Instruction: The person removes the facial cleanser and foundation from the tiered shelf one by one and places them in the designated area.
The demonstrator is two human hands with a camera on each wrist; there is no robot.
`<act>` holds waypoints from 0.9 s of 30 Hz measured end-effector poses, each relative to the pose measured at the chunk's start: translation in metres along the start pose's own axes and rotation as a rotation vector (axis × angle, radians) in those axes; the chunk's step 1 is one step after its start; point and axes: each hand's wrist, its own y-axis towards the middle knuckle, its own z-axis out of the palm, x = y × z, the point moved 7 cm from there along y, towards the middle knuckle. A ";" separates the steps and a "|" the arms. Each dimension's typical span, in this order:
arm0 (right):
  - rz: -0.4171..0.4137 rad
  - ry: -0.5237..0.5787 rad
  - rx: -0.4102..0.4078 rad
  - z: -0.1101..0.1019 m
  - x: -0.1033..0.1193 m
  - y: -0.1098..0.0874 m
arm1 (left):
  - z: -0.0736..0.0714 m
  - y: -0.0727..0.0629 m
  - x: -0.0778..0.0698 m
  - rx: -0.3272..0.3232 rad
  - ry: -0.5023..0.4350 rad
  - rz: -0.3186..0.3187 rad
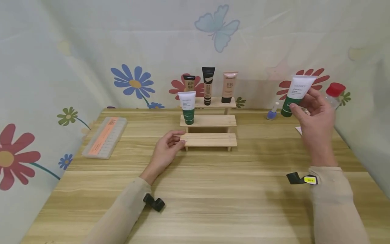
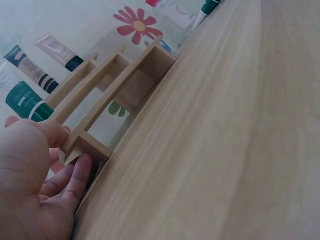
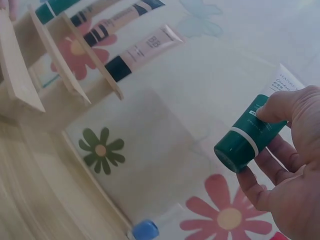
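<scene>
My right hand (image 1: 320, 115) pinches a white and green squeeze tube (image 1: 298, 93) in the air at the right, its green cap end down. In the right wrist view the thumb presses on the green part of that tube (image 3: 255, 125). At the left end of the lowest step of a three-tier wooden stand (image 1: 210, 139), my left hand (image 1: 166, 147) grips the board, thumb above and fingers below. A matching white and green tube (image 1: 188, 107) stands on the left of the middle step. Up on the top step are a gold and black tube (image 1: 189, 83), a black and beige tube (image 1: 208, 86) and a pink BB tube (image 1: 229, 87).
A small purple-blue nail polish bottle (image 1: 272, 112) stands right of the stand. Behind my right hand is a clear bottle with a red cap (image 1: 336, 89). A flat clear case with an orange label (image 1: 105, 138) lies at the left. Flower-print cloth (image 1: 158, 30) hangs behind the table.
</scene>
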 end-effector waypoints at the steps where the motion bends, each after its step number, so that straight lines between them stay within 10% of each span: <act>1: -0.006 0.000 -0.010 -0.004 0.000 0.001 | 0.000 0.000 0.000 -0.002 -0.001 -0.001; 27: 0.127 -0.456 0.189 -0.033 -0.083 -0.024 | 0.000 0.000 0.000 -0.005 -0.011 0.002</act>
